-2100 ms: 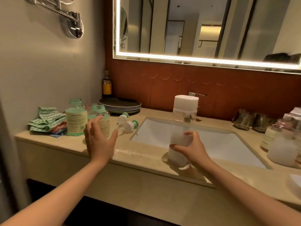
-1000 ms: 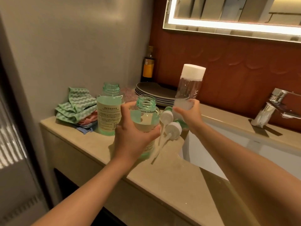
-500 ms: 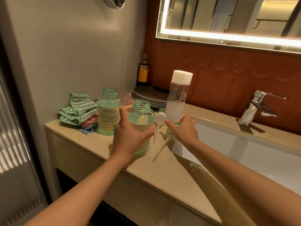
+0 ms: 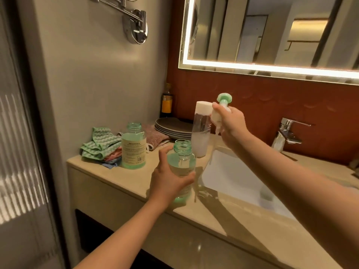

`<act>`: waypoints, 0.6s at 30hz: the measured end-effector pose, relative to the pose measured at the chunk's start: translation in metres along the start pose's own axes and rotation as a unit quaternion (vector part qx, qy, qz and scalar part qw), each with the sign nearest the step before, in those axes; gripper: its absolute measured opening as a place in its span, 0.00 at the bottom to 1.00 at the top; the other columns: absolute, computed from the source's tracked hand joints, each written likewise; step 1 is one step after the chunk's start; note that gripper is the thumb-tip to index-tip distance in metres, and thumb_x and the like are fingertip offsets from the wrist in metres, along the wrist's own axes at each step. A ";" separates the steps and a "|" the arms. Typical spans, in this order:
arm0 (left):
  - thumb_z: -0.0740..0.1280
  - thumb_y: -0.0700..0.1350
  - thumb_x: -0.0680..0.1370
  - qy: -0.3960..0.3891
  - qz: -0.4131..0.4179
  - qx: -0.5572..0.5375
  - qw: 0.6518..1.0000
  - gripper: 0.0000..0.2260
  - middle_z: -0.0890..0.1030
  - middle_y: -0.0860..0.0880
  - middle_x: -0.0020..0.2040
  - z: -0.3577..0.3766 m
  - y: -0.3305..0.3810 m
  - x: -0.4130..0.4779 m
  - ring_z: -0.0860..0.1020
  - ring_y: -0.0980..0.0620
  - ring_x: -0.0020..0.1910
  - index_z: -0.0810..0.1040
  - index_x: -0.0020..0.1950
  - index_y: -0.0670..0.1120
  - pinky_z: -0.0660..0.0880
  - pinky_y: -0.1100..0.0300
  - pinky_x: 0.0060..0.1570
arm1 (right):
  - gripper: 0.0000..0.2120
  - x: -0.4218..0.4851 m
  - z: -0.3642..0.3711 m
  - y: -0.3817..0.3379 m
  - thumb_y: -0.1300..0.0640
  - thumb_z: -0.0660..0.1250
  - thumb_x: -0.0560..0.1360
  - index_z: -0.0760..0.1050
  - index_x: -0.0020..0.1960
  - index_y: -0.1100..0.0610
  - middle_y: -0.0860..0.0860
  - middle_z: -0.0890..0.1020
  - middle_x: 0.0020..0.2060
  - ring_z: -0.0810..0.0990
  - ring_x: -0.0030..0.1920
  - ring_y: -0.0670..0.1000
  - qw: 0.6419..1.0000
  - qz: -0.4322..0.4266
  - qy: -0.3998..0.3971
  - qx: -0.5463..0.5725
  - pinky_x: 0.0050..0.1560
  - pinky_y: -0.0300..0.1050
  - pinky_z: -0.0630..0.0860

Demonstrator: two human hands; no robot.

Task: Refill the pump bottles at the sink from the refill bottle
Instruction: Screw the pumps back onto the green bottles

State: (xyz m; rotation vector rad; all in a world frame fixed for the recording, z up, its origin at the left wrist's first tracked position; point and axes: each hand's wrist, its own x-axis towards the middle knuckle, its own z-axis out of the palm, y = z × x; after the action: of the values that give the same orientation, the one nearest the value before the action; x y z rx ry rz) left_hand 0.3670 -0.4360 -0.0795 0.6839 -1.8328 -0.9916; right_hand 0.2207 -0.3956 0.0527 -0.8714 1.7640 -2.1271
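While pump (image 4: 224, 100) hangs high, bottle (image 4: 181, 162) stands beside sink rim (image 4: 242, 200).

Dim, warm light from the mirror strip (image 4: 252, 67); edges bowed, perhaps slightly soft.

bare counter (image 4: 120, 183) in front, refill bottle (image 4: 200, 138) and plates (image 4: 172, 127) crowding behind

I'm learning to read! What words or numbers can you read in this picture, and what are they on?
Nothing can be read for sure.
Standing green bottle: label with printed lines, too small to read.
Refill bottle: faint marks, blurred.
Dark bottle by the wall: yellow label, blurred.
Held pump bottle in the left hand: label mostly covered.
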 end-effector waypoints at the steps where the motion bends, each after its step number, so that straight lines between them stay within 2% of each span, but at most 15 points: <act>1: 0.77 0.49 0.64 -0.006 -0.007 0.002 1.000 0.35 0.76 0.52 0.54 0.001 0.001 -0.002 0.77 0.48 0.52 0.55 0.55 0.70 0.76 0.48 0.52 | 0.21 -0.002 0.003 -0.016 0.54 0.67 0.75 0.68 0.64 0.61 0.50 0.76 0.46 0.77 0.45 0.48 0.999 -0.014 -0.006 0.034 0.41 0.37 0.75; 4: 0.77 0.47 0.64 -0.032 -0.036 0.008 0.999 0.40 0.75 0.54 0.57 0.001 -0.002 -0.006 0.76 0.48 0.54 0.53 0.62 0.69 0.77 0.48 0.52 | 0.22 -0.008 0.015 -0.046 0.58 0.69 0.73 0.66 0.63 0.62 0.52 0.76 0.47 0.78 0.47 0.49 0.991 -0.054 -0.032 0.117 0.48 0.41 0.78; 6: 0.77 0.47 0.64 -0.046 -0.061 0.021 0.997 0.43 0.75 0.53 0.57 0.000 -0.004 -0.008 0.75 0.47 0.56 0.52 0.66 0.65 0.76 0.49 0.54 | 0.23 -0.016 0.024 -0.047 0.58 0.70 0.73 0.65 0.63 0.61 0.53 0.75 0.51 0.78 0.51 0.51 0.992 -0.079 -0.052 0.083 0.51 0.43 0.77; 8: 0.78 0.47 0.64 -0.052 -0.082 0.031 0.995 0.43 0.75 0.51 0.59 0.000 -0.006 -0.005 0.74 0.46 0.58 0.52 0.67 0.64 0.74 0.47 0.56 | 0.22 -0.025 0.031 -0.039 0.57 0.69 0.73 0.65 0.63 0.60 0.53 0.75 0.51 0.77 0.51 0.50 0.990 -0.116 -0.075 0.013 0.47 0.40 0.77; 11: 0.78 0.48 0.63 -0.045 -0.090 0.047 0.994 0.42 0.76 0.49 0.60 -0.001 -0.007 -0.005 0.74 0.44 0.59 0.53 0.65 0.65 0.73 0.44 0.56 | 0.21 -0.039 0.032 -0.024 0.57 0.68 0.74 0.65 0.62 0.60 0.51 0.74 0.48 0.76 0.46 0.46 0.980 -0.160 -0.100 -0.056 0.38 0.32 0.73; 14: 0.77 0.49 0.65 -0.046 -0.085 0.056 0.994 0.40 0.77 0.47 0.60 0.000 -0.011 -0.003 0.74 0.42 0.59 0.56 0.68 0.59 0.74 0.44 0.55 | 0.17 -0.050 0.029 -0.007 0.58 0.68 0.74 0.66 0.59 0.60 0.49 0.74 0.44 0.75 0.42 0.45 0.975 -0.149 -0.142 -0.085 0.34 0.28 0.73; 18: 0.76 0.50 0.65 -0.049 -0.075 0.066 0.994 0.39 0.76 0.46 0.61 0.000 -0.014 -0.002 0.74 0.42 0.59 0.56 0.68 0.55 0.74 0.44 0.56 | 0.17 -0.062 0.027 0.018 0.56 0.70 0.73 0.66 0.57 0.55 0.48 0.76 0.46 0.76 0.45 0.44 0.966 -0.116 -0.195 -0.123 0.41 0.34 0.72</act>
State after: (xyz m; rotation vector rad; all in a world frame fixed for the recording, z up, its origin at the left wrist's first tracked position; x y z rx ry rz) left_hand 0.3682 -0.4414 -0.0920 0.8779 -1.9685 -1.0230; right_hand 0.2820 -0.3879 0.0202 -1.5112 1.8026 -1.7179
